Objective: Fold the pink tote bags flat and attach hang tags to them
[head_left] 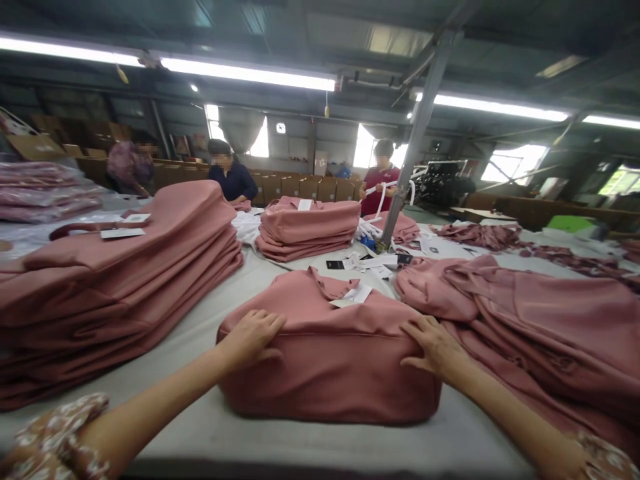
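A pink bag-like item [330, 373] lies on the pale table in front of me, with a strap [333, 285] and a white tag [353, 295] at its top. My left hand [255, 339] rests on its upper left side, fingers spread. On the upper right side lies my right hand [431, 345], its fingers also apart. Neither hand is closed round the material. The underside of the item is hidden.
A tall pink stack [125, 287] stands at the left, another pile [540, 320] at the right, and a smaller stack [310, 227] farther back. Loose tags [367, 263] lie near a metal post [415, 140]. Several people work beyond the table [300, 448].
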`<state>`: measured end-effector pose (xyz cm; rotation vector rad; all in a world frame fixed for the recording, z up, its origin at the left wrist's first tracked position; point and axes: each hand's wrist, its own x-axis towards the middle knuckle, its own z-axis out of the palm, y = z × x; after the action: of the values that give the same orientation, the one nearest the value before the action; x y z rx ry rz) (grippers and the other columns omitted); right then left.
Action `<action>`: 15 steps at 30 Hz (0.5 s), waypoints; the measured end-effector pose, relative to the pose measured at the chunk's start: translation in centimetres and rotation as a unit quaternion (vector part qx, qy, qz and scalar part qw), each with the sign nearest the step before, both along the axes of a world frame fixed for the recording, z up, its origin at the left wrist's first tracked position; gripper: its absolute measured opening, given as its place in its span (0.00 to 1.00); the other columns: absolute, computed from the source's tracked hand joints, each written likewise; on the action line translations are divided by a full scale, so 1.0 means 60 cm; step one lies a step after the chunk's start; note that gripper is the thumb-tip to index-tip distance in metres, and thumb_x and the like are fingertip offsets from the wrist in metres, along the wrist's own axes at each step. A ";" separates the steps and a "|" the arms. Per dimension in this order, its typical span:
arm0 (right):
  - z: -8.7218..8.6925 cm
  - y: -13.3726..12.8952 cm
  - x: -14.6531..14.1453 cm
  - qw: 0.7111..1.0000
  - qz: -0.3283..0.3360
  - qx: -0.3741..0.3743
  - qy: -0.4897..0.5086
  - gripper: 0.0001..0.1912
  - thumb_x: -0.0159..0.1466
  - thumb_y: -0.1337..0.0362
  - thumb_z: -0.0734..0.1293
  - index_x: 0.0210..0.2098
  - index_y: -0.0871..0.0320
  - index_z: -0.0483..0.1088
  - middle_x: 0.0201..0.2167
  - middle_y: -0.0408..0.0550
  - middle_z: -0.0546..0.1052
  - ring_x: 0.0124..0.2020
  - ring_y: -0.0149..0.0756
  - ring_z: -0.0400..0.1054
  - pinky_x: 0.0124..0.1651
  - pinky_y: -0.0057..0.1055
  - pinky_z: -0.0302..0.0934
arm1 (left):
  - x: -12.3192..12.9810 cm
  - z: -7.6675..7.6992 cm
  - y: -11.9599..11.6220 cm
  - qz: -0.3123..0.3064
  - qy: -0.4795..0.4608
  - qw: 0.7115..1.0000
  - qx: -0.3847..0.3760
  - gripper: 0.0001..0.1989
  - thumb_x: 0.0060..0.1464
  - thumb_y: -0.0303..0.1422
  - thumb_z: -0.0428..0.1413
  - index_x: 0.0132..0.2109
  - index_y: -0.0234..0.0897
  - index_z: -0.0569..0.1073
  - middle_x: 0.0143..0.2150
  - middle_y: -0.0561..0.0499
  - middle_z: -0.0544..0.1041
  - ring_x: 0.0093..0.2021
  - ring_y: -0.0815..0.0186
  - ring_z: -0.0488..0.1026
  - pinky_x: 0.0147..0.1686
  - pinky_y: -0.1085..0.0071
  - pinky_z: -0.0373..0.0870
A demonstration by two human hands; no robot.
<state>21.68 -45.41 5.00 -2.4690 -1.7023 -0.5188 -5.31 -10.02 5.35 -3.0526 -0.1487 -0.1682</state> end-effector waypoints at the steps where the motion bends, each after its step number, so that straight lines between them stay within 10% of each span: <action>1: 0.005 0.002 -0.006 1.000 -0.003 -0.021 0.021 0.34 0.46 0.54 0.78 0.50 0.56 0.69 0.50 0.56 0.71 0.48 0.53 0.64 0.51 0.48 0.62 | 0.001 -0.002 0.004 -0.003 0.018 1.000 -0.008 0.33 0.46 0.47 0.64 0.56 0.35 0.67 0.48 0.41 0.76 0.47 0.50 0.70 0.48 0.57 0.66; 6: 0.018 0.005 -0.046 0.995 -0.053 -0.077 0.035 0.39 0.40 0.50 0.80 0.48 0.59 0.69 0.45 0.56 0.72 0.46 0.56 0.63 0.49 0.51 0.59 | -0.015 -0.024 0.001 0.007 0.049 0.999 -0.015 0.50 0.29 0.52 0.68 0.59 0.35 0.63 0.53 0.38 0.71 0.50 0.45 0.67 0.49 0.53 0.63; 12: -0.011 -0.009 -0.052 0.999 -0.038 -0.005 -0.028 0.17 0.48 0.62 0.79 0.32 0.58 0.70 0.33 0.49 0.73 0.40 0.47 0.64 0.45 0.39 0.57 | -0.021 -0.025 -0.030 0.032 -0.027 0.997 0.065 0.08 0.50 0.28 0.59 0.38 0.37 0.68 0.37 0.47 0.74 0.37 0.54 0.70 0.36 0.61 0.64; 15: -0.037 -0.020 -0.026 0.994 0.011 0.035 -0.103 0.08 0.57 0.69 0.71 0.26 0.57 0.67 0.27 0.47 0.70 0.34 0.43 0.61 0.40 0.37 0.54 | -0.005 -0.025 -0.023 0.024 -0.041 0.996 0.069 0.07 0.54 0.21 0.50 0.37 0.37 0.68 0.33 0.48 0.73 0.33 0.57 0.70 0.32 0.65 0.63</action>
<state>20.14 -46.62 2.77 -2.4165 -1.7460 -0.8421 -5.59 -11.42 3.86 -2.9024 -0.2076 -0.2887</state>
